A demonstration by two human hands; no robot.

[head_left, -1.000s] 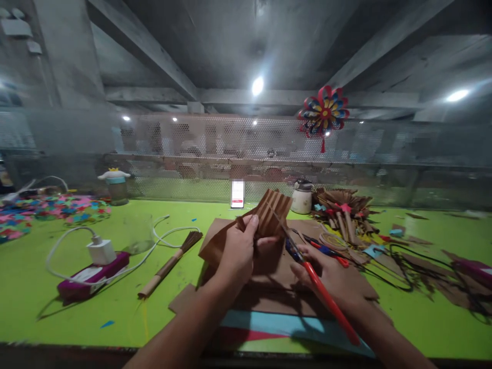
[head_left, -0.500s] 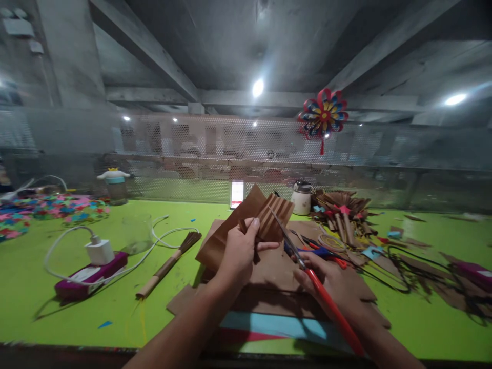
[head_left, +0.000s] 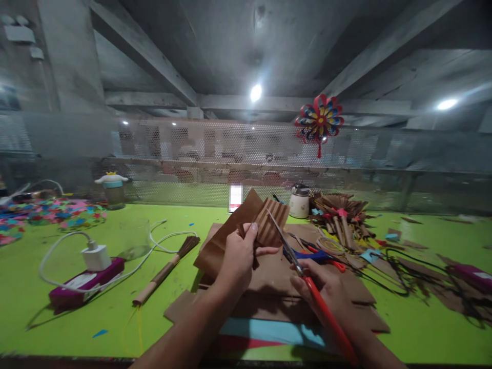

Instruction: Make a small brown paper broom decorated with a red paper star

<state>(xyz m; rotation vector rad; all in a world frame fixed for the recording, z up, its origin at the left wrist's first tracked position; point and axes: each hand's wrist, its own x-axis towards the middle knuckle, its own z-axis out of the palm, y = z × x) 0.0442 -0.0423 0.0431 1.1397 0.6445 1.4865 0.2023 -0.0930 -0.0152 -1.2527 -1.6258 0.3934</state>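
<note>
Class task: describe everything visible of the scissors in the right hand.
The scissors have slim, grey, metallic-looking blades and a long red handle, gripped by the right hand. They slant, tips up and leftward, before banded brown paper in this view. Whether the blades touch it, or stand slightly open, is unclear.

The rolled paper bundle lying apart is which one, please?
The bundle left of the left hand, lying alone; the others are heaped beside the white jar.

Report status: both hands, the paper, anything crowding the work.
Left hand gripping brown paper, partly pleated. Right hand holding red-handled scissors, blades overlapping the pleats in view. Blue-handled tool lying close beyond right hand.
</note>
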